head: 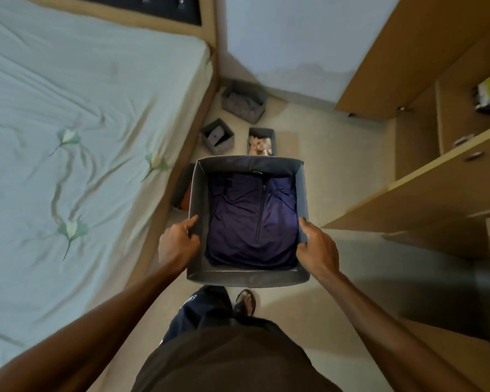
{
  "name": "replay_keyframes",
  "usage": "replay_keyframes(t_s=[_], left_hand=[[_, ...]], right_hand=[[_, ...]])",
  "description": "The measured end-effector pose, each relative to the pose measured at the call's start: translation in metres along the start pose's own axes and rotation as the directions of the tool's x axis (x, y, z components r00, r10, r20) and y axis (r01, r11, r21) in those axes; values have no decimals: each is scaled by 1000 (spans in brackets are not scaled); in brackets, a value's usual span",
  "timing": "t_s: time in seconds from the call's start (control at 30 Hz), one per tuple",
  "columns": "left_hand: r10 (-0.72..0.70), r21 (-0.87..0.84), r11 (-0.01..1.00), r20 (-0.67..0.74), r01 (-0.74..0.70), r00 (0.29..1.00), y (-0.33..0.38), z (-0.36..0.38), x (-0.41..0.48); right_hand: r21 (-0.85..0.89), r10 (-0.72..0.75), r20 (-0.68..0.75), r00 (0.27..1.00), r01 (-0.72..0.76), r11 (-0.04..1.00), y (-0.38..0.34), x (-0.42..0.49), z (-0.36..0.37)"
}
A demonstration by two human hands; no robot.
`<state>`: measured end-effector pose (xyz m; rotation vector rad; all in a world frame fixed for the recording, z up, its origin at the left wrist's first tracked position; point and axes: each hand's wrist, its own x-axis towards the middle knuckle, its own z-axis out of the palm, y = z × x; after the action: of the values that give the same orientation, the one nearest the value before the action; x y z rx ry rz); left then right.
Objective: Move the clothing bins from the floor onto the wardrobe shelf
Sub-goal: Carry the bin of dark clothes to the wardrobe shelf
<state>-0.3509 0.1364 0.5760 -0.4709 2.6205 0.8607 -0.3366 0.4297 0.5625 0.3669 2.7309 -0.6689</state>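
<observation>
While I hold the large square grey fabric bin (248, 274) off the floor in front of my waist, my left hand (178, 243) is pinched on its left wall with the thumb over the rim, and my right hand (317, 247) is clamped the same way on the right wall, fingers closed against the cloth. Inside lies a folded dark purple zip-neck top (252, 219), flat on the bottom. I judge the load light: one soft garment in a cloth box. The walls look like thin stiffened panels, so they should keep their shape but may bow inward if I squeeze hard; the safer hold is near the corners or under the base. Nothing here is fragile or slippery. Three smaller grey fabric bins (244, 101) sit on the pale floor (337, 171) ahead, near the bed with the light green sheet (82, 123), and another seems to be half hidden behind my bin. To my right, the light brown wooden wardrobe (436, 179) stands open, its shelves within reach.
</observation>
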Motion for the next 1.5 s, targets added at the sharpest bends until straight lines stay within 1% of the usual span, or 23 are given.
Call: replay_keyframes(t_s=[0.1, 0.2, 0.3, 0.43, 0.53, 0.63, 0.77, 0.93, 0.97, 1.03, 1.17, 1.37, 1.43, 1.5], left_hand=[[54, 26, 998, -39, -53, 998, 50, -4, 42], [95, -3, 995, -51, -95, 994, 94, -4, 97], [158, -10, 987, -51, -159, 986, 145, -6, 161], [234, -23, 972, 23, -234, 972, 220, -14, 242], [283, -5, 959, 44, -283, 958, 276, -17, 301], [339, 11, 940, 79, -340, 938, 342, -20, 352], [409, 21, 911, 97, -413, 907, 417, -17, 395], [473, 14, 878, 129, -478, 872, 515, 8, 445], [509, 12, 857, 136, -515, 850, 545, 17, 454], [561, 9, 823, 139, -567, 816, 583, 28, 466], [667, -36, 740, 169, -672, 726, 682, 65, 484], [803, -119, 585, 223, -802, 552, 809, 118, 477], [833, -149, 537, 250, -830, 494, 850, 134, 467], [860, -182, 484, 280, -856, 427, 892, 153, 456]], right_hand=[[46, 20, -43, 999, -18, 999, -1, 50, -30], [95, 41, -82, 996, -33, 995, -5, 104, -55], [136, 109, -125, 986, -92, 986, -5, 165, -79], [190, 193, -144, 971, -164, 968, -3, 241, -121], [196, 229, -168, 959, -195, 961, -3, 295, -155], [260, 310, -224, 924, -249, 933, 0, 345, -193], [344, 402, -254, 880, -307, 888, 9, 388, -232], [424, 518, -323, 792, -368, 827, 35, 434, -280], [452, 555, -341, 759, -386, 805, 45, 445, -293], [484, 591, -362, 721, -397, 780, 58, 459, -310], [568, 651, -437, 621, -370, 735, 104, 487, -361], [681, 745, -481, 463, -337, 650, 164, 493, -425], [701, 766, -506, 397, -328, 633, 185, 490, -444], [729, 797, -517, 312, -328, 601, 207, 484, -465]])
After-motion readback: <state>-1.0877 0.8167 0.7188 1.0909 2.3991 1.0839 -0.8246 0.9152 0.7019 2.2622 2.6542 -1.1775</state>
